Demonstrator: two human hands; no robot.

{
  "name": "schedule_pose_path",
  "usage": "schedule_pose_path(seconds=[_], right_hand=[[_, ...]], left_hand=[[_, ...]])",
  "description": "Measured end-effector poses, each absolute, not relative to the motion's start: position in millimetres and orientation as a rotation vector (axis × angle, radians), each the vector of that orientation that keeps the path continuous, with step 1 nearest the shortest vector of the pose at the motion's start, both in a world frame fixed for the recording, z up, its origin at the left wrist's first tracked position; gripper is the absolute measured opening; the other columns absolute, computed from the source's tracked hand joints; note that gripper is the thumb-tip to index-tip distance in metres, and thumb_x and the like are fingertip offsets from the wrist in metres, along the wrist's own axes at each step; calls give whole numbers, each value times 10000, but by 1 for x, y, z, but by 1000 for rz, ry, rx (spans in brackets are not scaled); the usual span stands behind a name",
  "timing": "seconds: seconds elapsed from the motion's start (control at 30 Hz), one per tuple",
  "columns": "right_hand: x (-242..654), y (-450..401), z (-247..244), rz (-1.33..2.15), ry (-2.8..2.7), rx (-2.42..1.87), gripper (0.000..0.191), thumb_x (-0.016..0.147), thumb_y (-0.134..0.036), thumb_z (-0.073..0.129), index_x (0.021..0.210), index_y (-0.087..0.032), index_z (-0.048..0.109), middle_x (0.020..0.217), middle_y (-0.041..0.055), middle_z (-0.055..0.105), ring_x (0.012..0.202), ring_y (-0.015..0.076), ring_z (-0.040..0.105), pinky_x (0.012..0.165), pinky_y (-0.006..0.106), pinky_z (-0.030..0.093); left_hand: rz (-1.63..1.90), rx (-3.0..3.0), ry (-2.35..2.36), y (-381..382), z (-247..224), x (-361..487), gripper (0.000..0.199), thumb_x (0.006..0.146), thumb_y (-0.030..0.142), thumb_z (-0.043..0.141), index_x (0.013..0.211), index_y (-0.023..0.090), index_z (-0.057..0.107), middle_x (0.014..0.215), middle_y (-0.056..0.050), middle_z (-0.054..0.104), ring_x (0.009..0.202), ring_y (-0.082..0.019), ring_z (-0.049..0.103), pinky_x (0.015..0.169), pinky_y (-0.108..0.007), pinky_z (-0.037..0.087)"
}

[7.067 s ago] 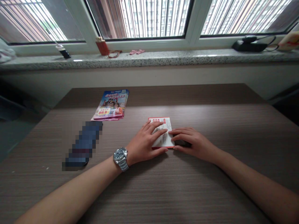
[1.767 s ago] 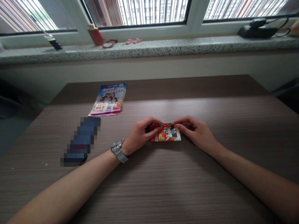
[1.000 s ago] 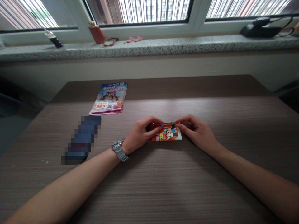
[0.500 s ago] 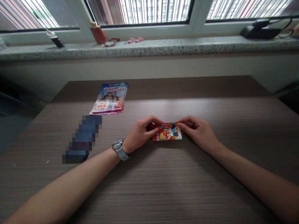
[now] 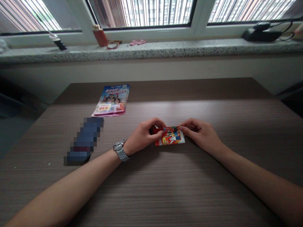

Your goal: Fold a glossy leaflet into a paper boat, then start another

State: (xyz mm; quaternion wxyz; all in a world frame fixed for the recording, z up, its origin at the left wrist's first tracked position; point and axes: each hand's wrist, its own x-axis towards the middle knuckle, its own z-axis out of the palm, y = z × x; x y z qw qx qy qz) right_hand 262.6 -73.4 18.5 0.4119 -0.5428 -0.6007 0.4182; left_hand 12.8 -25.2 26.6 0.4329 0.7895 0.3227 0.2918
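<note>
A small folded leaflet (image 5: 172, 137), red and white with cartoon figures printed on it, is held just above or on the table between both hands. My left hand (image 5: 148, 135), with a metal-band watch (image 5: 121, 150) at its wrist, pinches the leaflet's left end between thumb and fingers. At the upper right corner, my right hand (image 5: 201, 132) grips the same leaflet between thumb and forefinger. The fingers partly cover its top edge. Beyond my left hand lies a stack of glossy printed flyers (image 5: 112, 99).
A dark, pixelated rectangular object (image 5: 85, 142) lies on the wood-grain table (image 5: 156, 189) left of my left hand. Along the stone windowsill (image 5: 180, 49) are a red-brown case with a strap (image 5: 100, 36), small pink items (image 5: 138, 42), a black-based item (image 5: 58, 42) and a black device with cable (image 5: 257, 33).
The leaflet's lower edge has tilted slightly down toward me, showing a little more of its printed face. Both hands keep their grip and have hardly moved.
</note>
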Motion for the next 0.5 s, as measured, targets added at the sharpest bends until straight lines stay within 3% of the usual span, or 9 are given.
schedule_pose_path(seconds=[0.3,0.5], right_hand=[[261,-79,22,1094,-1619,-1329,192,889,-413,718,927,-228,752,858,23,793,753,183,733,677,289,572],[257,-83,24,1091,-1709,-1328,186,915,-399,690,953,-231,759,883,13,792,787,174,729,711,280,567]], left_hand=[[565,2082,818,-30,44,17,201,1000,315,579,1050,160,697,940,-30,719,794,-123,626,694,-228,476],[494,1996,815,-33,43,19,196,976,338,633,978,168,730,915,-21,744,801,-130,647,723,-231,485]])
